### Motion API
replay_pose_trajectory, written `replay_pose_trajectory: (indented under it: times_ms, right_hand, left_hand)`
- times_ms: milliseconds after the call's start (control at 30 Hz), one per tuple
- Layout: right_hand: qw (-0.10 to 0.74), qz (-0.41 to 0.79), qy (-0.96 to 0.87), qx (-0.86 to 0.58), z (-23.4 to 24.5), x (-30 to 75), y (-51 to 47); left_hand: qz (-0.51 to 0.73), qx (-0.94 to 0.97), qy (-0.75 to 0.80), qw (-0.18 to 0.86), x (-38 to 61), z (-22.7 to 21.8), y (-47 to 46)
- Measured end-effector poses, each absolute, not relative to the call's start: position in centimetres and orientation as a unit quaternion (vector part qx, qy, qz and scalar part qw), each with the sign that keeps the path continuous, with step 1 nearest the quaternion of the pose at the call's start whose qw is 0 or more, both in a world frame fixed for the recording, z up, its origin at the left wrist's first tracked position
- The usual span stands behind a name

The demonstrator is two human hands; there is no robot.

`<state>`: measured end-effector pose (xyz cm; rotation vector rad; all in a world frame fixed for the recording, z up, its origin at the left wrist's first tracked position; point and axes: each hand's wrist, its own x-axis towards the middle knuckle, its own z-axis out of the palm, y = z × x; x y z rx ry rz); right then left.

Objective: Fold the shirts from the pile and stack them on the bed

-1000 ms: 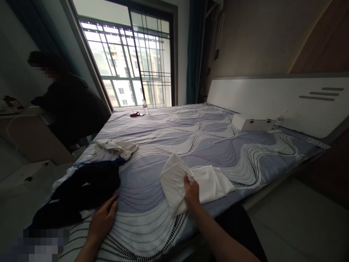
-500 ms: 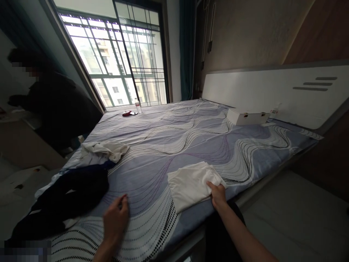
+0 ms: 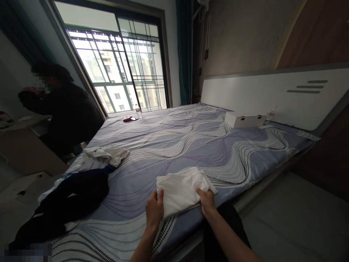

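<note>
Left hand (image 3: 154,210), right hand (image 3: 206,200) — on white cloth (image 3: 181,185)

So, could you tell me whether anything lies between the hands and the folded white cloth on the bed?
Nothing visible does. The left hand holds the folded white cloth at its near left edge, the right hand at its near right corner. The dark garment and the crumpled white garment lie apart, to the left.

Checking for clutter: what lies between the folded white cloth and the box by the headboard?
Nothing; between cloth and box only bare sheet shows, head view.
</note>
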<state>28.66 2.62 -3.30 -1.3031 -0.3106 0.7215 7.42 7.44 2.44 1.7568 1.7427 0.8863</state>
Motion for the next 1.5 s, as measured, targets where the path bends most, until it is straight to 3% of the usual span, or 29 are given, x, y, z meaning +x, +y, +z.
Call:
replay_pose_trajectory:
  times_ms: [133, 300, 433, 700, 900, 1000, 1100, 1267, 1500]
  right_hand:
    - [0.697, 0.430, -0.166, -0.550, -2.7, 21.6, 2.3]
    - [0.644, 0.467, -0.195, -0.574, -1.2, 18.9, 2.7]
    - [0.618, 0.428, -0.249, -0.610, -0.6, 20.8, 2.9]
    - [0.654, 0.401, -0.270, -0.582, -1.0, 22.7, 1.9]
    - [0.613, 0.398, -0.260, -0.631, -2.7, 25.0, 2.0]
    - [0.562, 0.284, -0.340, -0.699, -1.3, 24.7, 2.1]
    - [0.452, 0.151, -0.536, -0.697, 1.2, 22.1, 2.6]
    - [0.222, 0.135, -0.758, -0.598, 2.5, 16.6, 4.5]
    - [0.158, 0.098, -0.777, -0.601, -0.4, 17.6, 7.4]
  left_hand:
    - [0.341, 0.627, 0.660, 0.234, -0.9, 3.4, 6.9]
    - [0.401, 0.572, 0.637, 0.327, -8.6, 1.8, 3.7]
    - [0.466, 0.508, 0.633, 0.353, -9.3, 0.5, 2.5]
    - [0.423, 0.578, 0.644, 0.271, -8.0, 0.6, 3.0]
    - [0.428, 0.578, 0.643, 0.262, -8.6, 0.5, 2.6]
    - [0.442, 0.564, 0.651, 0.251, -8.0, 0.8, 2.5]
    - [0.451, 0.568, 0.643, 0.244, -5.5, 1.5, 2.7]
    - [0.375, 0.755, 0.495, 0.210, 0.3, 0.8, 4.9]
    - [0.178, 0.823, 0.537, 0.042, 0.1, -2.1, 8.2]
